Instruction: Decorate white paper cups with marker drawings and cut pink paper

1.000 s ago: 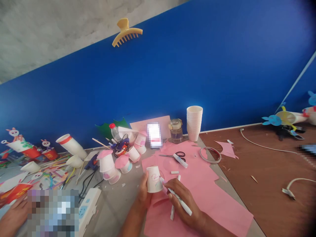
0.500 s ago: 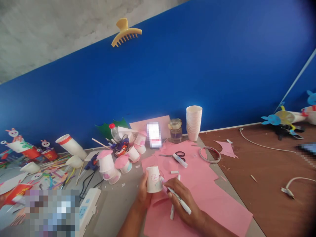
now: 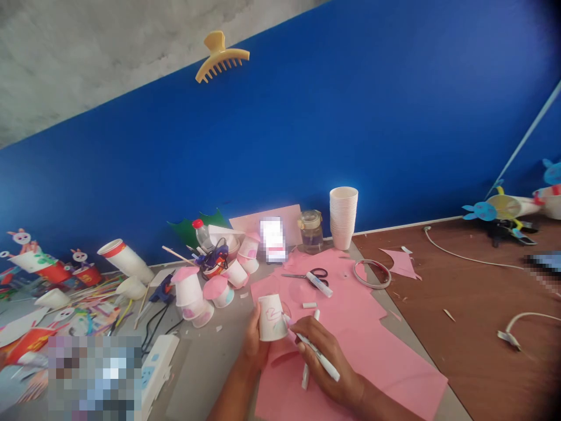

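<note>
My left hand (image 3: 253, 336) is closed around a white paper cup (image 3: 270, 328), held upside down with its base upward. Pink lines and a faint greenish mark show on the cup's side. A white marker (image 3: 322, 358) is gripped in my right hand (image 3: 331, 354), its pinkish tip close to the cup's right side; contact cannot be made out. Under both hands lies a large sheet of pink paper (image 3: 372, 362). On it rest a second white marker (image 3: 305, 374), partly behind my right hand, a small white cap (image 3: 309, 305), scissors (image 3: 318, 275) and a white tube (image 3: 319, 285).
Behind stand a stack of paper cups (image 3: 343, 219), a glass jar (image 3: 311, 231) and a phone (image 3: 272, 237). Decorated cups (image 3: 188, 292), a glue gun (image 3: 163, 287) and a power strip (image 3: 158, 368) are left. A tape ring (image 3: 372, 275) lies right. Another person's hand (image 3: 37, 383) shows lower left.
The pink drawing on the cup has gained lines. My hands hold nearly the same pose. At lower left, the other person's hand and a red cup have shifted slightly.
</note>
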`<state>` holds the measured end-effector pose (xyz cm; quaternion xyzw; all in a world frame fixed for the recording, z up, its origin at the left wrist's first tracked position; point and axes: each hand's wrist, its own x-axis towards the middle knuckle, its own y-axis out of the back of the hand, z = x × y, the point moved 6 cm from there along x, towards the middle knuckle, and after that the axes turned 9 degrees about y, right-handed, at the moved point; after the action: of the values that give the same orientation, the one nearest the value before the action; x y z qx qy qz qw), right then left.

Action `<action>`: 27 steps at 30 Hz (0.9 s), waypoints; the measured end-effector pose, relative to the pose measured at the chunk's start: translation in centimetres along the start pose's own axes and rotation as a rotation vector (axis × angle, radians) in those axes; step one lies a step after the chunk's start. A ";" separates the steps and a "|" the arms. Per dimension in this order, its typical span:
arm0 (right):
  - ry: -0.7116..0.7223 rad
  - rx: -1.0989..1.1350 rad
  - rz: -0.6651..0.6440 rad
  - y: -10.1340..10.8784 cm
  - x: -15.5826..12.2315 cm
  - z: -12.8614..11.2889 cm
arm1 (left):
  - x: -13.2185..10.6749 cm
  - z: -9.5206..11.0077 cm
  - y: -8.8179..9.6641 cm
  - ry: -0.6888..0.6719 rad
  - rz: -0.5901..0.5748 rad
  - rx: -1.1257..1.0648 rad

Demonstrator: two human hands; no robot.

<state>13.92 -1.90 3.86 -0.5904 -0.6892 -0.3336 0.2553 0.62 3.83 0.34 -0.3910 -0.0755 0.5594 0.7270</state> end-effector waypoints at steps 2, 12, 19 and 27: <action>0.001 -0.002 -0.003 0.0 0.0 -0.1 | 0.0 0.0 -0.1 -0.001 -0.008 0.014; 0.007 0.001 0.006 0.1 0.1 -0.2 | 0.0 0.1 -0.1 -0.017 -0.022 0.002; 0.000 0.019 -0.003 -0.1 -0.1 -0.1 | 0.1 0.1 0.1 -0.019 -0.009 0.019; -0.001 -0.004 -0.004 0.0 0.1 -0.2 | 0.0 0.0 0.1 -0.009 0.008 -0.002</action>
<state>13.84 -1.99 4.07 -0.5897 -0.6899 -0.3353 0.2528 0.55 3.85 0.31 -0.3893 -0.0778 0.5639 0.7242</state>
